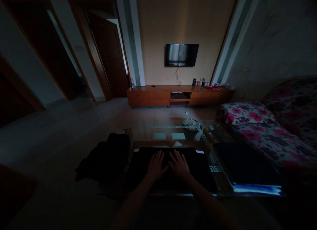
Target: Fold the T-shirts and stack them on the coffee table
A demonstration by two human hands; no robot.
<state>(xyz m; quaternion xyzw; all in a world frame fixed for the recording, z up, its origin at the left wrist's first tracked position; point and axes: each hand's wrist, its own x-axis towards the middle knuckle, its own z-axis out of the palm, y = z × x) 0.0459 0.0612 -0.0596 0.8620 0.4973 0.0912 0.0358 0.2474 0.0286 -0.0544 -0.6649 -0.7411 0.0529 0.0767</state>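
Left hand (156, 165) and right hand (180, 165) are resting open-fingered on flat black cloth (200, 172); rumpled black cloth (106, 159) is lying at nine o'clock.

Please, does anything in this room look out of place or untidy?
A small white scrap lies on the floor before the wooden cabinet, like dropped litter. The dark cloth left of the table looks bunched, unlike the flat cloth beneath both hands.

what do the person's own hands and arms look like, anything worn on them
The left hand and right hand are ungloved, with bare fingers. No sleeve, watch or bracelet shows on the visible forearms; dimness hides finer detail.
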